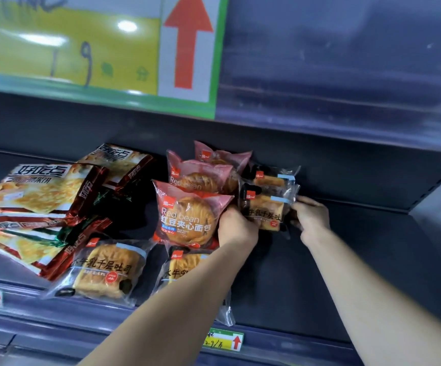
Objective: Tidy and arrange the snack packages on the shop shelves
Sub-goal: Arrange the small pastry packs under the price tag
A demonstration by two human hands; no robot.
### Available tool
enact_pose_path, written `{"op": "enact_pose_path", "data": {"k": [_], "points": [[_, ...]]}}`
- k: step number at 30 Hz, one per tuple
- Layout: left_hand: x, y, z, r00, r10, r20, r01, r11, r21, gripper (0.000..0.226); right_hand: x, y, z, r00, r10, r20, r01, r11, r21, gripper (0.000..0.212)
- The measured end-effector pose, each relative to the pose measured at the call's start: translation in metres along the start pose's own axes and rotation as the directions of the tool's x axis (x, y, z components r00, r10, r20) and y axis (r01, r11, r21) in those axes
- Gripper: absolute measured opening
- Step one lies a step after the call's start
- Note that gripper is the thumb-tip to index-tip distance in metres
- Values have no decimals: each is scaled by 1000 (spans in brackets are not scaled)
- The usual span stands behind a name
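Note:
A clear toast package (265,207) stands upright on the dark shelf (346,260), in front of a second clear toast package (272,178). My left hand (236,228) grips its left lower edge and my right hand (310,213) grips its right side. Left of it stand three pink red-bean bread packages, one behind the other, the front one (187,215) touching my left hand. Two more clear toast packages (106,270) (182,265) lie flat near the shelf's front edge; my left forearm covers part of the right one.
Several red and green biscuit bags (34,194) are piled loosely at the left of the shelf. A large yellow price sign with a red arrow (187,43) hangs above. Small price tags (224,339) sit on the front rail. The shelf's right part shows bare dark surface.

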State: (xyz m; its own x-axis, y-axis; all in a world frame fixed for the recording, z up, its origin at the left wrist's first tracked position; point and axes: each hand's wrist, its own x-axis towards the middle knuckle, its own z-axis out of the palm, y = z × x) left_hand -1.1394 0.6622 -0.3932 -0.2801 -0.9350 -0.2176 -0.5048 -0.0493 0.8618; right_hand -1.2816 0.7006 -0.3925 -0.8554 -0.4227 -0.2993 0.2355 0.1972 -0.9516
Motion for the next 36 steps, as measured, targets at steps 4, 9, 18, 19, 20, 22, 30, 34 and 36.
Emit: {"op": "enact_pose_path", "data": {"k": [4, 9, 18, 19, 20, 22, 30, 34, 36], "points": [[4, 9, 8, 999, -35, -15, 33, 991, -127, 25, 1, 0, -6, 995, 42, 91, -44, 999, 21, 37], [7, 14, 14, 993, -104, 46, 113, 961, -252, 44, -13, 9, -17, 948, -157, 278, 179, 982, -54, 29], [-8, 20, 7, 988, -22, 155, 22, 1000, 3, 59, -15, 15, -14, 900, -328, 288, 423, 819, -388, 69], [-13, 22, 6, 987, -13, 160, 9, 1000, 27, 64, -17, 15, -14, 907, -315, 281, 409, 822, -397, 70], [-18, 23, 5, 986, -3, 165, -6, 999, 52, 68, -18, 15, -14, 914, -303, 269, 393, 823, -409, 72], [-28, 22, 2, 984, 15, 177, -34, 994, 105, 71, -19, 17, -14, 927, -298, 229, 372, 816, -443, 76], [-52, 14, -21, 949, 141, 283, -216, 942, 256, 50, -44, 23, -13, 948, -315, 53, 287, 767, -574, 86], [-64, 6, -43, 936, 207, 286, -304, 886, 351, 50, -72, 29, -12, 936, -351, 16, 301, 777, -553, 56], [-70, -1, -56, 929, 234, 286, -338, 851, 402, 47, -89, 30, -8, 960, -262, 102, 277, 814, -511, 37]]}}
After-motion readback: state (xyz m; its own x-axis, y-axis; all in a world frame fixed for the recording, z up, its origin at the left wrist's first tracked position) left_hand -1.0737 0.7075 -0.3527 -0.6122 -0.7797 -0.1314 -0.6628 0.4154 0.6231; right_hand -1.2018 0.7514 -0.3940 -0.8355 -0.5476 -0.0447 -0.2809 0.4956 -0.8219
